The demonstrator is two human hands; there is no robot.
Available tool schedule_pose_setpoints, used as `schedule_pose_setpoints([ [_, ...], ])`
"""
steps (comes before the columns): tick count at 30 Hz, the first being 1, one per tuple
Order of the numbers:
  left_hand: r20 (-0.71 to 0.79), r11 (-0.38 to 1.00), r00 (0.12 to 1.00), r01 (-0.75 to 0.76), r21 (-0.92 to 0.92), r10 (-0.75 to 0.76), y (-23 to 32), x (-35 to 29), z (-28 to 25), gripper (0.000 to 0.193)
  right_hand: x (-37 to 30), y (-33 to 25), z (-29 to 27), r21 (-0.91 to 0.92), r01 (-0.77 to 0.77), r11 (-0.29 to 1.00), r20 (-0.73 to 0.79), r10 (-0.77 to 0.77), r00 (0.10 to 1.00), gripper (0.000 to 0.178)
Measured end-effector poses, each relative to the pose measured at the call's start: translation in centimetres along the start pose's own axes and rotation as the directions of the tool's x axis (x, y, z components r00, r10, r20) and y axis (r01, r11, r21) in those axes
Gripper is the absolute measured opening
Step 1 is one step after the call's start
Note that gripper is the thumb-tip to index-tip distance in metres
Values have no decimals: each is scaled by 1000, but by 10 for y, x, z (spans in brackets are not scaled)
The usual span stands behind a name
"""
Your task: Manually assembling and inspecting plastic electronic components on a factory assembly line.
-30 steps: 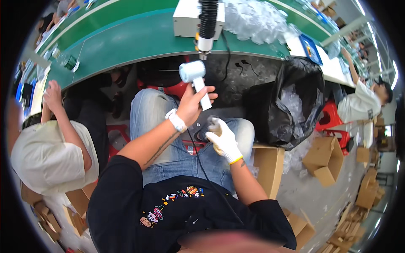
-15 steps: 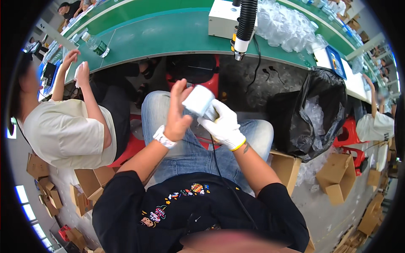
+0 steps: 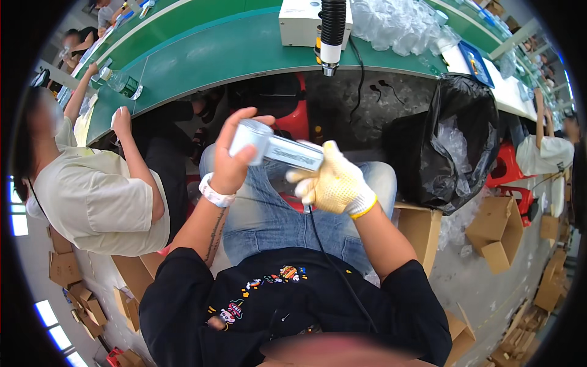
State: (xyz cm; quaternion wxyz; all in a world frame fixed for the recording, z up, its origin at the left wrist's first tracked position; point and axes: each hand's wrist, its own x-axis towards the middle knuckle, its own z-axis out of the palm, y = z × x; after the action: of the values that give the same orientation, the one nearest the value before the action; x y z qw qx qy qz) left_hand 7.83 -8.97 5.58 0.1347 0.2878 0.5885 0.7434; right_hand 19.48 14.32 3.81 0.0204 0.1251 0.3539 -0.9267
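Above my lap is a pale, glossy device (image 3: 293,153) with a round cylindrical head and a flat silvery handle with dark lettering. My left hand (image 3: 235,153) is bare, with a white band at the wrist. Its fingers and thumb are wrapped round the cylindrical head. My right hand (image 3: 339,180) wears a white knit glove with yellow dots and a yellow cuff. Its bent fingers and thumb close about the far end of the handle, and part of the contact there is hidden. A black cable (image 3: 330,263) runs below the glove, over my jeans and shirt.
A green bench (image 3: 220,55) ahead carries a white box (image 3: 299,24), a heap of clear plastic pieces (image 3: 397,27) and a bottle (image 3: 122,84). A black hose (image 3: 333,24) hangs centrally. A black bag (image 3: 422,153) stands right, cartons (image 3: 498,229) behind it. A co-worker (image 3: 104,196) sits left.
The device has turned so its lettered handle faces up and points right. My left fingers have closed round its head; before, they were spread beside it. My gloved hand has rolled over, showing yellow dots.
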Motion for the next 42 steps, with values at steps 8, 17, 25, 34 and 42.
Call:
schedule_pose_setpoints([
  [8,226,832,931,360,-423,-288,11,-7,0,103,2,4,-15,-458,439,773,340,-304,890,71],
  [17,225,943,973,-25,331,-53,3,-18,-13,65,3,10,1,-801,494,338,423,-264,867,81],
  [25,576,764,778,-206,611,-251,-55,-86,65,46,-22,94,-98,-958,287,-17,243,482,842,43],
  [34,625,616,746,-386,687,-230,-87,-60,92,48,-3,102,-145,-883,452,125,466,136,874,28],
  [42,537,653,830,-325,684,-150,-104,-64,80,48,5,101,-141,-931,358,67,364,182,913,26],
])
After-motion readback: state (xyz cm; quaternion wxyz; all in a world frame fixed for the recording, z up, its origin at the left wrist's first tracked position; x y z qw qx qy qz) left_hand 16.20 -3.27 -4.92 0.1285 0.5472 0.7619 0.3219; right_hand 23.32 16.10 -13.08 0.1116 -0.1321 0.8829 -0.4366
